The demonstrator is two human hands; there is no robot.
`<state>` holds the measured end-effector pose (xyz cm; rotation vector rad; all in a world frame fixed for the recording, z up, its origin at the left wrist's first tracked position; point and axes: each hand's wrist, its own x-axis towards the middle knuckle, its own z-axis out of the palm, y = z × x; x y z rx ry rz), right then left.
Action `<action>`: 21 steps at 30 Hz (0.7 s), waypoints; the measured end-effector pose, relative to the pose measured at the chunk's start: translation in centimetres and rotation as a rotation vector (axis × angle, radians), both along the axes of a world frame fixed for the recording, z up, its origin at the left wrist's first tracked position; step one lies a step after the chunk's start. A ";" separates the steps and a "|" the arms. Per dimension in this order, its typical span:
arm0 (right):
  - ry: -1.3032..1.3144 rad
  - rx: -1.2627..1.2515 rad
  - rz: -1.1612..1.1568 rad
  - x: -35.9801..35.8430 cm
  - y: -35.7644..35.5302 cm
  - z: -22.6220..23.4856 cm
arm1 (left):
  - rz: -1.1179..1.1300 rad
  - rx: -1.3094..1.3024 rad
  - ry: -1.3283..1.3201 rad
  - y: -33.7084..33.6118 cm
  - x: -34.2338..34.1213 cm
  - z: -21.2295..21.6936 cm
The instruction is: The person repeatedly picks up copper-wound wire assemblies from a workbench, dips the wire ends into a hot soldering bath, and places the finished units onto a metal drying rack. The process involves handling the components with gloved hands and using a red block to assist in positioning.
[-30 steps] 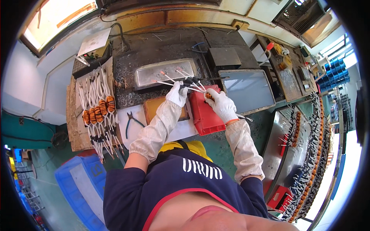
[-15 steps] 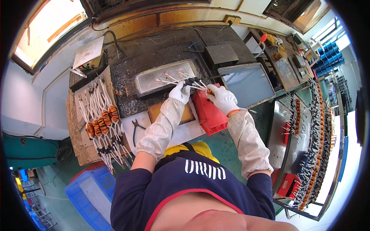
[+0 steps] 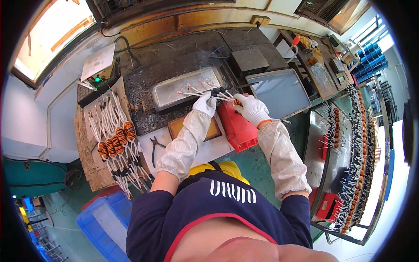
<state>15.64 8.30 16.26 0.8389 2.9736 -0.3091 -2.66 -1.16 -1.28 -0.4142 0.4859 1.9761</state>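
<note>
My left hand (image 3: 205, 105), gloved in white, is closed around white sleeved leads (image 3: 224, 97) with black sleeves. My right hand (image 3: 252, 109), gloved too, is closed on the copper-wound coil (image 3: 237, 103) at their other end, mostly hidden by its fingers. Bare copper-coloured ends of the leads point left, over a rectangular metal pot (image 3: 168, 95) with a shiny silvery surface. Whether those ends touch that surface I cannot tell. Below my hands stands a red bin (image 3: 238, 131), and an amber block in a dark tray (image 3: 173, 134) lies nearer my left forearm.
Several finished-looking coils (image 3: 117, 146) lie in a row on the left board. Pliers (image 3: 153, 150) rest on white paper. A control box (image 3: 98, 78) stands at back left, a grey-filled tray (image 3: 279, 94) to the right. A rack (image 3: 325, 174) of coils stands far right; a blue crate (image 3: 102, 222) sits lower left.
A green light on the control box now shines brightly. Both hands keep their hold on the coil and its leads, with hardly any movement. The view has shifted slightly.
</note>
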 end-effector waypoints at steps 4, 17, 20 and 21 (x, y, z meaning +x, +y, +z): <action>-0.020 -0.005 0.006 -0.1 -0.1 0.4 | -0.001 -0.004 -0.074 -0.4 -0.2 0.3; -0.021 -0.050 0.020 -0.2 0.4 0.1 | -0.030 -0.042 -0.023 -1.3 0.1 -0.1; -0.019 -0.049 0.026 -0.3 0.4 -0.1 | -0.051 -0.283 0.294 -2.2 1.7 0.2; -0.023 -0.047 0.017 -0.1 0.5 -0.2 | -0.063 -0.395 0.435 -2.4 3.1 1.2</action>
